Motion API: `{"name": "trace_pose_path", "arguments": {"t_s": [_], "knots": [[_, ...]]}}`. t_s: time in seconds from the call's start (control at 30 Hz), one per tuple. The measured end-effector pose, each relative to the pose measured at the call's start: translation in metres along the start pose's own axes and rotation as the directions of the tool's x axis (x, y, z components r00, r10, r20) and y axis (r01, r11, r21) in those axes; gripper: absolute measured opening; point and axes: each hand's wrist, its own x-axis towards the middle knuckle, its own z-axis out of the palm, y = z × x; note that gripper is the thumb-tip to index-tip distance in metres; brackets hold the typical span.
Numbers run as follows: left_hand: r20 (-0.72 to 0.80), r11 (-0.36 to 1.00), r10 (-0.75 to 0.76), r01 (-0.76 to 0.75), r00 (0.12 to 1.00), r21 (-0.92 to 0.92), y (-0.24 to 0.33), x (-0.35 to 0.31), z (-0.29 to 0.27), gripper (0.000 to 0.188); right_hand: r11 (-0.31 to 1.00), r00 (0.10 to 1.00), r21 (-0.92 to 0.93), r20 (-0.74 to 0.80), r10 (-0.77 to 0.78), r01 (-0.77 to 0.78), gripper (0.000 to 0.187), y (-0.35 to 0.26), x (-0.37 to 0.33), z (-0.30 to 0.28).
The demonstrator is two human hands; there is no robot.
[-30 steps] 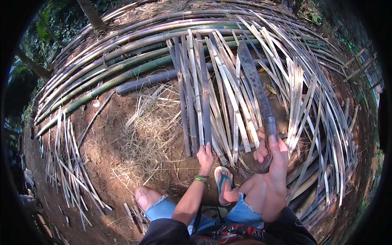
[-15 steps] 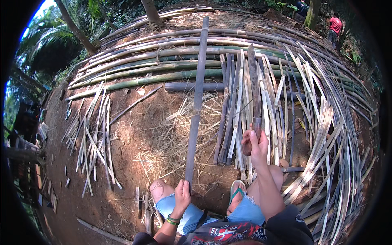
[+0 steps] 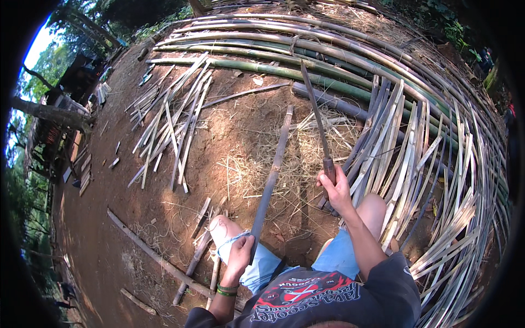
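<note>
My left hand [image 3: 239,252] is closed round the near end of a long split bamboo piece [image 3: 271,183], beside my left thigh. The piece slants up and away from me, dark for most of its length and browner at the far end. In my right hand [image 3: 337,192] is a machete [image 3: 315,112], gripped by its dark wooden handle. Its long, narrow blade points away from me and leans left, to the right of the bamboo piece and apart from it. Thin pale shavings [image 3: 254,172] lie on the soil beneath and around the bamboo piece.
Split bamboo strips [image 3: 391,147] are heaped to my right, and a smaller pile [image 3: 178,123] lies far left. Long bamboo poles [image 3: 240,63] stretch across the back. A thin pole [image 3: 156,254] rests on the soil at left, near short sticks [image 3: 199,249].
The view has swung left, so the piles appear farther right. The bamboo piece's far end now appears lower. The machete leans left and shows a narrower side. Both hands keep their hold.
</note>
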Motion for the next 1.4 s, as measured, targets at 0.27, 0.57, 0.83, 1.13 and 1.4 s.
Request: {"name": "trace_pose_path", "arguments": {"t_s": [0.27, 0.57, 0.83, 1.13, 1.4], "knots": [[0.038, 0.840, 0.353, -0.299, 0.935, -0.452, 0.080, -0.027, -0.016, 0.051, 0.958, 0.945, -0.010, 0.161, 0.286, -0.288, 0.029, -0.006, -0.039, 0.036], [-0.034, 0.520, 0.783, -0.684, 0.621, -0.511, 0.153, -0.013, -0.019, 0.082, 0.991, 0.952, -0.053, 0.277, 0.130, -0.120, 0.046, -0.038, -0.071, 0.064], [-0.226, 0.101, 0.974, -0.927, 0.018, 0.361, 0.208, -0.001, -0.003, 0.020, 0.996, 0.964, 0.011, 0.254, 0.081, -0.087, 0.039, -0.091, -0.076, 0.080], [-0.129, -0.161, 0.966, -0.914, -0.223, 0.373, 0.233, -0.004, 0.024, 0.034, 0.950, 0.915, -0.216, 0.381, -0.130, 0.225, 0.048, -0.154, -0.074, 0.068], [-0.095, -0.170, 0.965, -0.857, -0.245, 0.487, 0.236, -0.012, 0.039, 0.011, 0.821, 0.884, -0.404, 0.405, -0.234, 0.402, 0.048, -0.185, -0.070, 0.064]]}}
